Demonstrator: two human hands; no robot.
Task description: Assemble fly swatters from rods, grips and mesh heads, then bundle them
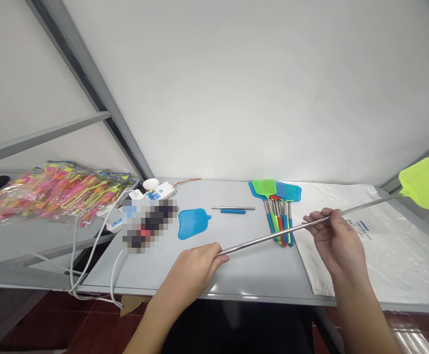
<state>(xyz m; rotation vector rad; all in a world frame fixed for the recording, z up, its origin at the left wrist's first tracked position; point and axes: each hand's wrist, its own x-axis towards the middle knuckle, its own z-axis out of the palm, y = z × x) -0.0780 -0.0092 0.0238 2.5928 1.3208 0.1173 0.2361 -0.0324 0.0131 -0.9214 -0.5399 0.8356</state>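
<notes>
A fly swatter (266,238) with a long, drawn-out metal rod and a yellow-green head slants across in front of me, its head high at the right. My left hand (195,268) is closed around the rod's lower end; the handle there is hidden in my fist. Farther up, my right hand (337,241) pinches the rod between thumb and fingers, palm turned up. Behind the rod lies a pile of fly swatters (277,206) with mixed-colour handles. Left of it are a loose blue swatter head (192,223) and a short metal rod with a blue handle (232,211).
A white plastic bag (376,260) covers the table's right side. At the left are power strips (160,191) with white cables (95,241), a blurred-out object (150,226), and a shelf piled with colourful bagged items (63,189). A white wall (251,88) stands behind.
</notes>
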